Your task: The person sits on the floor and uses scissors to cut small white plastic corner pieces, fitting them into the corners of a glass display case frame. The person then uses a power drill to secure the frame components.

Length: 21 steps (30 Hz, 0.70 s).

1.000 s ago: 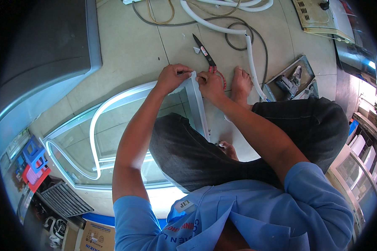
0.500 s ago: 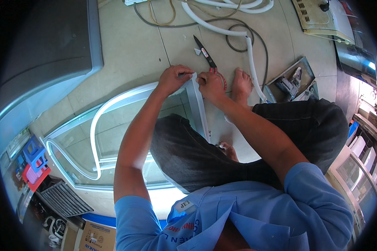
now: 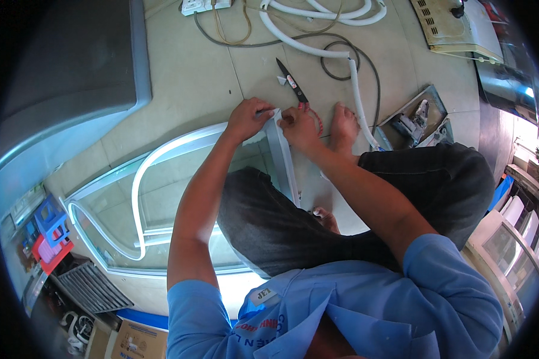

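A glass door panel [image 3: 179, 197] with a pale frame lies on the floor, partly under my leg. At its far right corner both hands pinch a white gasket strip [image 3: 276, 114]. My left hand [image 3: 250, 119] grips it from the left, thumb and fingers together. From the right, my right hand [image 3: 299, 125] closes its fingertips on the strip by the frame's edge. A loose length of white strip [image 3: 135, 197] curves across the glass. Just beyond my right hand lie black-bladed scissors [image 3: 293, 84]; their red handles are partly hidden by that hand.
A white power strip [image 3: 205, 6], dark cable [image 3: 374, 72] and white hose [image 3: 305, 45] lie at the back. Right of my bare foot [image 3: 344, 128] sits a metal tray [image 3: 440, 102] holding metal parts. A large grey appliance [image 3: 72, 66] stands at left, a blue stool [image 3: 51, 218] below it.
Both hands stay at the panel's corner, with small finger movements on the strip. The whole view has shifted slightly.
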Motion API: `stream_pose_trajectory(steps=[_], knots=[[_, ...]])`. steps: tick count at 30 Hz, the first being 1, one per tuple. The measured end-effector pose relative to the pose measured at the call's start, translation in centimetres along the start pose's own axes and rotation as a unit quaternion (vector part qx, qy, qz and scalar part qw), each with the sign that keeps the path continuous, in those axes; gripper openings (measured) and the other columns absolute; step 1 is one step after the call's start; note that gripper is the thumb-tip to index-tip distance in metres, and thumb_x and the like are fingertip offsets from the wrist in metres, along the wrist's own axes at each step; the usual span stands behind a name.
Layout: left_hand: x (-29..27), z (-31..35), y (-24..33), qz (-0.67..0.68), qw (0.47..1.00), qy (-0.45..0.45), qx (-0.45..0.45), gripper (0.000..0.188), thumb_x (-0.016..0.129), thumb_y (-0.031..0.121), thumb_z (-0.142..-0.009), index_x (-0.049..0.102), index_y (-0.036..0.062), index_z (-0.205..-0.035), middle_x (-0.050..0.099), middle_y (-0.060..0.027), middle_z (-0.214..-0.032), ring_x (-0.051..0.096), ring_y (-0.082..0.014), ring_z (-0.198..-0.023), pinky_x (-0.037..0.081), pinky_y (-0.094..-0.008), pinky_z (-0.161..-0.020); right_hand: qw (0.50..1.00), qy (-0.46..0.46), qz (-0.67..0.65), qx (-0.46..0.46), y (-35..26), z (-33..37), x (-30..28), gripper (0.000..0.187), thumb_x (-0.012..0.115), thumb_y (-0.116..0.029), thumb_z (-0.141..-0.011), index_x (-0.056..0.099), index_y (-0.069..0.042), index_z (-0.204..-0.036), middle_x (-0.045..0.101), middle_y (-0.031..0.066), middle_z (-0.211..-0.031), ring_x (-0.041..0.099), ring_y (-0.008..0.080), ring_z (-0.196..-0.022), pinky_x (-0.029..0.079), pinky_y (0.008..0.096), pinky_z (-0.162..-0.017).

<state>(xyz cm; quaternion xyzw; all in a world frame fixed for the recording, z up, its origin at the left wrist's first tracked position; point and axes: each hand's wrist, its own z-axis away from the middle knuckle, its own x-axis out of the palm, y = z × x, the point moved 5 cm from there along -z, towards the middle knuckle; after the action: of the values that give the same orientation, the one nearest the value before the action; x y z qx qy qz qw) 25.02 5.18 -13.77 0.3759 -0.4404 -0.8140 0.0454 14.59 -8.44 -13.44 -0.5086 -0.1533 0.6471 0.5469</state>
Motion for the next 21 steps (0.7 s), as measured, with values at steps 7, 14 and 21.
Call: stream_pose_trajectory(steps=[7,14,21], knots=[[0.1,0.2,0.2,-0.023,0.999,0.030,0.019,0.022,0.067,0.030,-0.090,0.074,0.0140,-0.103,0.068,-0.0055,-0.105,0.062,-0.0271,-0.104,0.049,-0.0385,-0.090,1.000,-0.009,0.006,-0.016,-0.2,0.2,0.1,0.023,0.070,-0.018,-0.083,0.066,0.002,-0.095,0.067,0.0226,-0.092,0.065,0.0392,-0.095,0.050,0.0458,-0.084],[0.3,0.7,1.0,-0.035,0.996,0.079,-0.009,0.023,0.065,0.034,-0.089,0.072,0.0154,-0.101,0.069,-0.0039,-0.102,0.062,-0.0261,-0.104,0.050,-0.0386,-0.089,0.988,0.025,0.151,-0.020,0.2,-0.8,-3.4,0.026,0.065,-0.019,-0.087,0.058,0.000,-0.104,0.061,0.0254,-0.105,0.062,0.0438,-0.099,0.052,0.0479,-0.089],[0.2,0.8,0.8,-0.079,0.992,0.095,-0.035,0.027,0.062,0.039,-0.090,0.072,0.0167,-0.102,0.069,-0.0033,-0.104,0.063,-0.0254,-0.104,0.050,-0.0384,-0.089,0.931,0.034,0.363,-0.009,-0.5,-0.3,-4.5,0.038,0.068,-0.020,-0.083,0.056,-0.002,-0.114,0.059,0.0162,-0.108,0.063,0.0323,-0.102,0.054,0.0453,-0.080]])
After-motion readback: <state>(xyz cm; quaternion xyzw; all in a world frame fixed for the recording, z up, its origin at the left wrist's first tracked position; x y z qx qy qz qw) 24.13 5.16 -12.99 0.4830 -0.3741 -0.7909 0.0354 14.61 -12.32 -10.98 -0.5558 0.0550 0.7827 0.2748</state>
